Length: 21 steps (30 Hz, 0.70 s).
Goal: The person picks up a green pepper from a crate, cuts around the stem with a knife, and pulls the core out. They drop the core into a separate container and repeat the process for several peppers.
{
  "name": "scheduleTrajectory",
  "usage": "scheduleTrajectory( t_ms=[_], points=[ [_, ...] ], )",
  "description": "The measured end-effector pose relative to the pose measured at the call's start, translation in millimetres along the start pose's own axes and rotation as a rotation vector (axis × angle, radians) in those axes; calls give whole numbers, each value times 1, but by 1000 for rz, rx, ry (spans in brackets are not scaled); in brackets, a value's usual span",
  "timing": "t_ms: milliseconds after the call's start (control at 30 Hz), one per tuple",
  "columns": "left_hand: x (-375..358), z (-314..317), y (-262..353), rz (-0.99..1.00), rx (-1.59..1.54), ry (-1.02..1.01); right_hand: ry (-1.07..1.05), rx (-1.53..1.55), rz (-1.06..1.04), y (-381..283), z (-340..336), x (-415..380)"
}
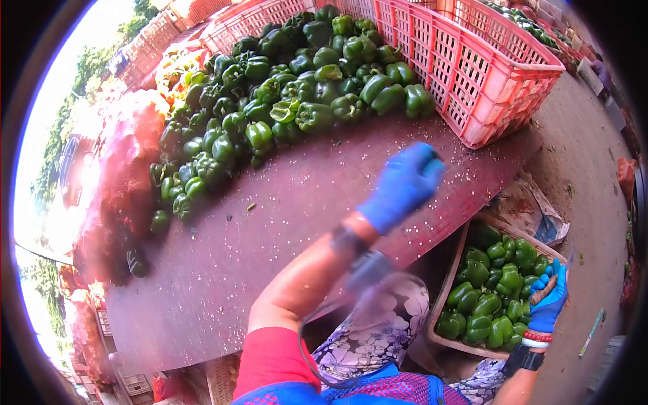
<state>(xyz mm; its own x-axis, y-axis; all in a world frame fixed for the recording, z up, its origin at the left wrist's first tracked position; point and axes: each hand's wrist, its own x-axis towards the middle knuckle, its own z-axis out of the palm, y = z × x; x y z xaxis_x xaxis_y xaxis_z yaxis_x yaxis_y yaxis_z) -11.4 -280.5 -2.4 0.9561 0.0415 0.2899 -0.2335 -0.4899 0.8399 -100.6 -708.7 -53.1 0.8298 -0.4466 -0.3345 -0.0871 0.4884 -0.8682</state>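
My left hand [403, 187], in a blue glove, hovers over the bare near part of the reddish tabletop [290, 223]. Its fingers look curled in; motion blurs them, and whatever they might hold is hidden. Farther back on the table lies a big heap of green bell peppers [314, 116]. My right hand [550, 297], also gloved in blue, is closed around the brown wooden handle of a knife [542, 291], whose thin blade points up and away. Just below and left of that hand, a crate [439, 324] on the ground is full of green bell peppers [487, 297].
A pink plastic crate [466, 74] stands on the table's far right corner. Red mesh sacks [121, 175] line the left edge. By the lower crate lies a torn sack [533, 209]. My knees in flowered cloth [378, 317] are below the table edge.
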Motion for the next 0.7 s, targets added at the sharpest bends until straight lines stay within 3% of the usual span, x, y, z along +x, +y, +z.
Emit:
scheduleTrajectory(
  t_ms=[33, 67, 133, 200, 267, 300, 433, 467, 533, 600, 633, 667, 700],
  points=[
    [19, -24, -38, 164, 243, 265, -16, 6, 57, -3, -3, -1],
    [34, -64, -55, 166, 520, 421, 5, 14, 91, -5, 0, -7],
    [61, -138, -113, 2, 1038, 563, 53, 22, 163, -4, 9, -22],
    [78, -201, -189, 56, 1278, 557, 24, -18, 160, 8, -5, -16],
    [83, -227, -209, -331, 1091, 45, -6, -59, 138, 15, -16, -10],
    [82, -221, -199, -552, 813, 127, 4, -74, 122, 18, -16, -8],
    [55, -210, -229, -118, 805, 375, 27, -73, 99, 20, 7, -11],
    [45, -212, -243, -57, 564, 393, 29, -61, 97, 19, 14, -15],
    [16, -187, -184, -128, 92, 374, -105, -92, 54, 24, 19, -25],
    [-13, -143, -123, -184, -259, 239, -262, -201, 7, 33, 29, -38],
    [-22, -114, -84, -191, -439, 112, -442, -246, -4, 37, 36, -40],
    [-32, -94, -74, -298, -355, -129, -516, -288, -13, 42, 42, -48],
    [-37, -70, -37, -429, -544, -330, -597, -272, 19, 40, 64, -63]
  ],
)
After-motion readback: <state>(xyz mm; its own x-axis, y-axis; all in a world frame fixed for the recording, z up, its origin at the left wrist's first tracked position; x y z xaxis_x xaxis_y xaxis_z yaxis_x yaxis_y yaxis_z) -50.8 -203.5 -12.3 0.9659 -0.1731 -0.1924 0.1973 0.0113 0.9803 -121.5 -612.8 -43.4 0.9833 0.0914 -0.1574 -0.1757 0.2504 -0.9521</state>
